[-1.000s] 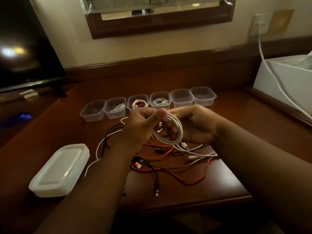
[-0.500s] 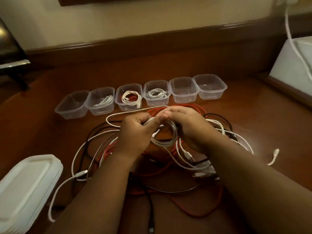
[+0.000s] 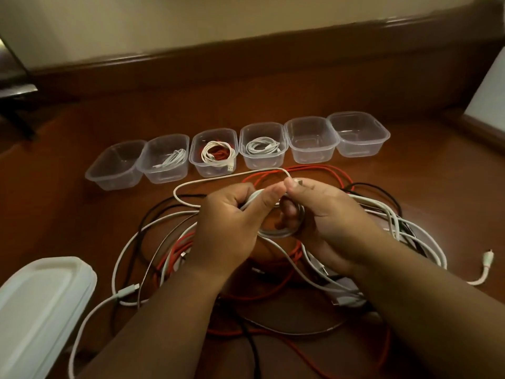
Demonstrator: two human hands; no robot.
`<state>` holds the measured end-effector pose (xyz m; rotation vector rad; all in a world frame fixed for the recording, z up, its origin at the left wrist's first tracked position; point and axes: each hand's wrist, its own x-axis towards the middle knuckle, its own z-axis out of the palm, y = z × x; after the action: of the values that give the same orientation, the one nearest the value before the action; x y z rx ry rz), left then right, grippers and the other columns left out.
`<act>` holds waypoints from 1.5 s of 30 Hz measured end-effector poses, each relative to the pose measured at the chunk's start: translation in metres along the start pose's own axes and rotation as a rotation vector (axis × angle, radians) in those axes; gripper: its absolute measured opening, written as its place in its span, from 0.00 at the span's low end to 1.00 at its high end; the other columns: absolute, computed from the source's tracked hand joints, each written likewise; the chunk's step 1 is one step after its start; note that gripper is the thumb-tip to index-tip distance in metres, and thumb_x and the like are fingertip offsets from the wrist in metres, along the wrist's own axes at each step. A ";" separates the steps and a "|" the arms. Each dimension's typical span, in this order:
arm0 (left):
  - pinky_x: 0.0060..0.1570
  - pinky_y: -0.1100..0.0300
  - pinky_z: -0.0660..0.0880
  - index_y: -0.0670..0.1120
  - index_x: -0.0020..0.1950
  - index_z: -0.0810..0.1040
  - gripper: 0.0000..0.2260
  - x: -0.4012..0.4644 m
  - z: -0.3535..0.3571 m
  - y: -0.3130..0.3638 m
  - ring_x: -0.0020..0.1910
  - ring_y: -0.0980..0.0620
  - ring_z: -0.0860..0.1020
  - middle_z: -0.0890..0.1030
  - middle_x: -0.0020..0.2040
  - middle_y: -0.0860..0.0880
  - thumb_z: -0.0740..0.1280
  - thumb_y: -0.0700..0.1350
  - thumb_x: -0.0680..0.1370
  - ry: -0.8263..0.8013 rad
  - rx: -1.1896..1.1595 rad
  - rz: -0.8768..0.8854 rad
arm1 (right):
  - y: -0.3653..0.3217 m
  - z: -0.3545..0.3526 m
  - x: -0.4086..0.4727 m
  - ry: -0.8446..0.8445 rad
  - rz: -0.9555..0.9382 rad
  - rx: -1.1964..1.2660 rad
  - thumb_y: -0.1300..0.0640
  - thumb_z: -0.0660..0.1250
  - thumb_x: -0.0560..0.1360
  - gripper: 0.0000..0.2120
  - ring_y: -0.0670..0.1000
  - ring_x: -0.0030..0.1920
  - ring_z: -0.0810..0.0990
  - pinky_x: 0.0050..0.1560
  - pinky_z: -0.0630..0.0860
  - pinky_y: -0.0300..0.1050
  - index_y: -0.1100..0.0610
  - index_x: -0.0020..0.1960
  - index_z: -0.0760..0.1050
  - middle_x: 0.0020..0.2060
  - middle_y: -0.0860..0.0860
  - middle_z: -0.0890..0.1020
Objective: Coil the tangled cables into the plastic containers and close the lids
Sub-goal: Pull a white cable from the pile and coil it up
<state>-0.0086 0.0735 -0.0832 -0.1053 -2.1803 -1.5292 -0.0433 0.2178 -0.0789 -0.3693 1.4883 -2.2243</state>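
Observation:
My left hand (image 3: pixel 232 222) grips a small coil of white cable (image 3: pixel 278 233), thumb on top. My right hand (image 3: pixel 325 214) pinches the same cable's free end near its plug, with fingers inside the coil. A loose loop of that cable (image 3: pixel 191 187) trails left. Beneath my hands lies a tangle of red, black and white cables (image 3: pixel 273 294) on the wooden table. Several clear plastic containers stand in a row behind. The second (image 3: pixel 166 160), third (image 3: pixel 216 154) and fourth (image 3: pixel 263 146) from the left hold coiled cables. The first (image 3: pixel 114 165) and the last two (image 3: pixel 311 140) (image 3: pixel 360 135) are empty.
A stack of white lids (image 3: pixel 35 310) sits at the front left. A white cable plug (image 3: pixel 487 263) lies loose at the right. A white box (image 3: pixel 489 86) stands at the far right, and a wooden ledge (image 3: pixel 246 58) runs along the wall behind.
The camera has tilted down and moved closer, so the hands and containers look larger. My hands keep hold of the white coil and have wound it a little tighter.

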 end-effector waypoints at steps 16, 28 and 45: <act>0.47 0.67 0.77 0.57 0.46 0.83 0.03 -0.001 -0.005 0.010 0.49 0.56 0.80 0.79 0.50 0.52 0.73 0.52 0.73 0.071 0.101 0.063 | -0.006 -0.017 -0.002 0.054 -0.240 -0.123 0.51 0.62 0.75 0.10 0.45 0.28 0.69 0.36 0.70 0.48 0.54 0.39 0.77 0.26 0.45 0.70; 0.49 0.59 0.79 0.41 0.48 0.86 0.08 -0.011 0.009 0.018 0.49 0.47 0.83 0.85 0.47 0.40 0.70 0.40 0.72 -0.178 -0.622 -0.418 | -0.010 -0.011 -0.007 0.152 -0.384 -0.264 0.59 0.59 0.81 0.09 0.44 0.36 0.82 0.38 0.77 0.37 0.57 0.47 0.76 0.34 0.48 0.84; 0.57 0.49 0.79 0.55 0.50 0.82 0.10 -0.013 0.013 0.010 0.50 0.54 0.83 0.84 0.48 0.52 0.68 0.38 0.79 -0.114 -0.095 -0.227 | -0.004 -0.017 -0.005 0.179 -0.486 -0.693 0.56 0.61 0.81 0.06 0.49 0.33 0.73 0.32 0.71 0.40 0.53 0.47 0.75 0.36 0.55 0.77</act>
<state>0.0014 0.0912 -0.0834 0.0262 -2.2715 -1.7920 -0.0471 0.2349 -0.0817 -0.8337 2.4736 -2.0300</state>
